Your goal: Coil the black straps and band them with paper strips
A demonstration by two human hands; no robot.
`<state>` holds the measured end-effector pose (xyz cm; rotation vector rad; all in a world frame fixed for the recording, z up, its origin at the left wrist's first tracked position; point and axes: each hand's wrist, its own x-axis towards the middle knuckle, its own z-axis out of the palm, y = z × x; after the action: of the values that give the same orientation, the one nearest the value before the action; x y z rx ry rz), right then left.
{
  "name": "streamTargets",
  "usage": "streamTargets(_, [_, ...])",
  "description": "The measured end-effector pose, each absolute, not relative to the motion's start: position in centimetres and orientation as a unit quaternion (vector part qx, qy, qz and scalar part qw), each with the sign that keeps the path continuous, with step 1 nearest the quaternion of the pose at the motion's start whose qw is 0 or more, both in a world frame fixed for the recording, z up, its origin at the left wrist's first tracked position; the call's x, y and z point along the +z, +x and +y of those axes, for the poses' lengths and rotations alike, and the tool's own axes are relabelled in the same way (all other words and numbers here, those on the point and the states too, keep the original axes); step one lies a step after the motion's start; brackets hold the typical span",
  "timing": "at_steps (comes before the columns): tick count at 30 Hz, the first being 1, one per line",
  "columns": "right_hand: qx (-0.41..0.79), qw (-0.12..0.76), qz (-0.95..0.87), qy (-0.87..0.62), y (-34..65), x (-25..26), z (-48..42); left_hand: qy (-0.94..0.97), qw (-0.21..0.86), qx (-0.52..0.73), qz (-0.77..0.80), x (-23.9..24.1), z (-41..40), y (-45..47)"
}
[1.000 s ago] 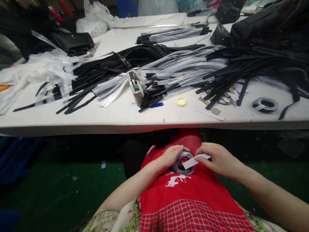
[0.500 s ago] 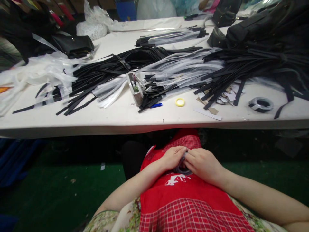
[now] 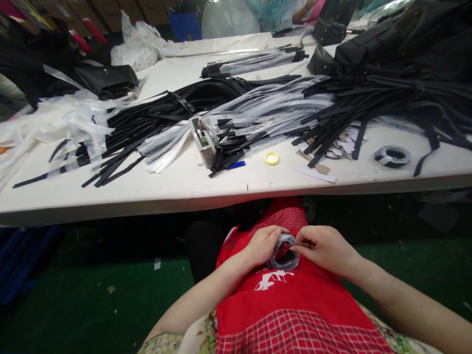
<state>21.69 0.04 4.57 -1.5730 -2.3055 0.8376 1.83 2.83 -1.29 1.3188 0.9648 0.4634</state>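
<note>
Over my lap, my left hand [image 3: 266, 244] is closed around the left side of a coiled strap [image 3: 283, 265], a ring that looks wrapped in greyish clear film. My right hand [image 3: 324, 248] is at the coil's right side, thumb and fingers pinched on a thin dark strip [image 3: 303, 245]. That strip reaches toward the coil's opening; whether it is the strap's own end I cannot tell. A red apron [image 3: 269, 305] lies beneath the coil. A similar wrapped coil [image 3: 393, 156] rests on the table's right side.
Across the white table [image 3: 165, 189] spread black straps [image 3: 155, 113] and film-covered strips [image 3: 291, 101]. A tape dispenser [image 3: 202, 142], a blue piece [image 3: 236, 165] and a yellow ring [image 3: 271, 158] sit near its front edge. Black bags [image 3: 391, 44] are piled at the right.
My right hand has moved right, away from my left hand, and now shows a thin dark strip in its pinch. More of the coil is uncovered. The view has shifted slightly.
</note>
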Motion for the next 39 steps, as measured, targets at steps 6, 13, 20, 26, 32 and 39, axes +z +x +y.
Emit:
streamTargets(6, [0.391,0.208,-0.708,-0.55,20.6,3.0,1.2,0.653,0.624,0.206,0.377,0.3,2.6,1.5])
streamTargets(13, [0.512,0.354,-0.515,-0.589,20.3,-0.2,1.4,0.715,0.541,0.199,0.395,1.3,1.5,1.5])
streamTargets(20, [0.734,0.325,-0.302,-0.513,18.9,-3.5,0.6,0.728,0.51,0.253,0.381,1.5,0.9,1.4])
streamTargets(26, [0.628,0.333,-0.421,-0.563,19.0,-2.2,0.5,0.701,0.497,0.229,0.458,0.6,1.0,1.4])
streamTargets(32, [0.595,0.305,-0.554,-0.496,20.8,0.0,0.6,0.655,0.515,0.237,0.5,0.1,1.1,2.0])
streamTargets(39, [0.565,0.257,-0.592,-0.514,21.2,0.9,0.9,0.656,0.517,0.235,0.497,0.9,0.8,2.3])
